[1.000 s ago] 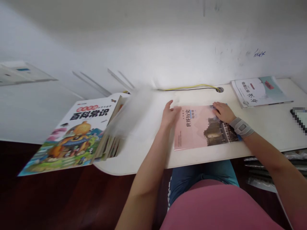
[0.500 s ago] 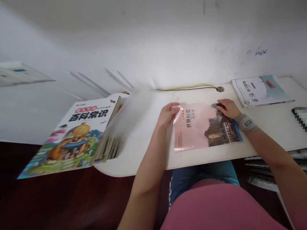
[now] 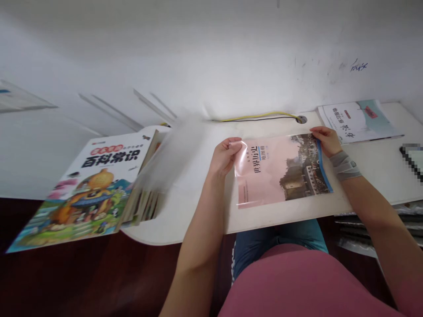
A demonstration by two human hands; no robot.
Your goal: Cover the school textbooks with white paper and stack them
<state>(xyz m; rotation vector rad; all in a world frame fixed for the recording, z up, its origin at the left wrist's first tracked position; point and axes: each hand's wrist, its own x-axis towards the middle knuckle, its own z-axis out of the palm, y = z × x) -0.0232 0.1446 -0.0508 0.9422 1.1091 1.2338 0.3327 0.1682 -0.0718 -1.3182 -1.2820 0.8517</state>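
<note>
A thin pink book with a photo of buildings on its cover is in front of me on the white desk. My left hand pinches its far left corner and lifts it off the desk. My right hand, with a grey band on the wrist, grips the book's far right corner. The near edge of the book still rests on the desk.
A stack of colourful picture books lies at the desk's left end and overhangs the edge. A white and teal booklet lies at the far right. A yellow cable runs along the wall to a hole. A dark device sits at the right edge.
Both hands went from resting flat on the pink book to gripping its far corners. The far edge of the book has risen off the desk.
</note>
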